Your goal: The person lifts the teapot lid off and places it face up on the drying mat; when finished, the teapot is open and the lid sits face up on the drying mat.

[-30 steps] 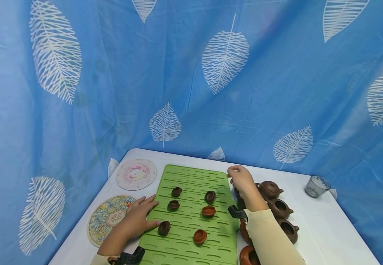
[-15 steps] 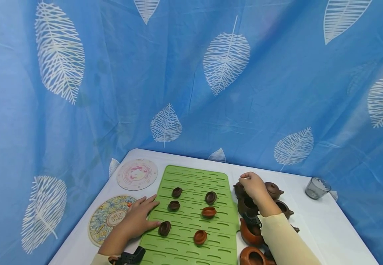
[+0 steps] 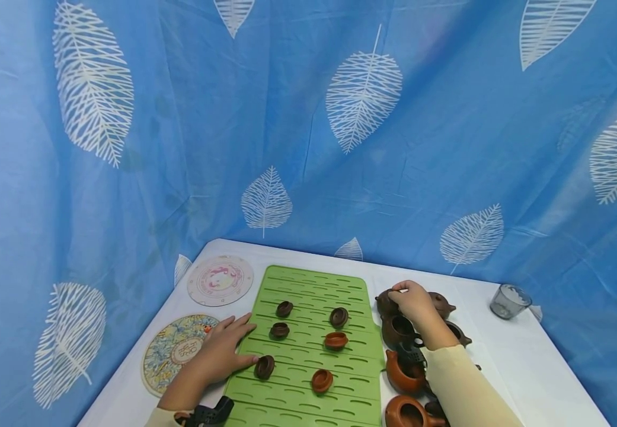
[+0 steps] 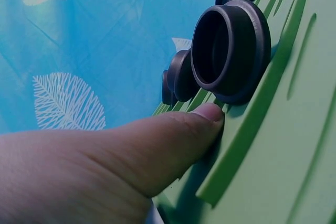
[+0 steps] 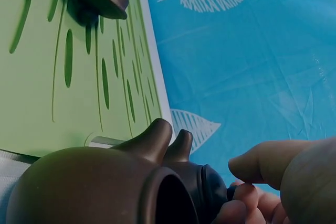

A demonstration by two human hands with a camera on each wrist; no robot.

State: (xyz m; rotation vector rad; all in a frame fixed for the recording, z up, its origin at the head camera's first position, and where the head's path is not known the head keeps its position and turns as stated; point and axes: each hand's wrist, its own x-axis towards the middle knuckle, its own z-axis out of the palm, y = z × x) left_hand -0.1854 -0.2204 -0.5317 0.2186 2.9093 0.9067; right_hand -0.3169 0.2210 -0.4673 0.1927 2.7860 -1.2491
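My right hand (image 3: 414,301) is at the far left teapot (image 3: 385,305), its thumb and fingers at the knob of the dark teapot lid (image 5: 212,190), which sits on the pot. In the right wrist view an uncovered brown teapot (image 5: 89,182) stands closer. My left hand (image 3: 223,354) lies with spread fingers over the left edge of the green mat (image 3: 308,284). Its thumb tip is beside a dark brown lid (image 3: 264,367), which stands tilted in the left wrist view. More lids rest on the mat, such as a reddish one (image 3: 321,381).
Right of the mat stand several teapots, including an orange-brown one (image 3: 406,372) without a lid. A clear glass (image 3: 510,301) is at the table's right. Two round coasters, one pink (image 3: 220,280) and one patterned (image 3: 172,350), lie at the left. A blue curtain hangs behind.
My right hand has moved right from above the mat's far corner, then lowered onto the far teapot's lid. The left hand has stayed in place.
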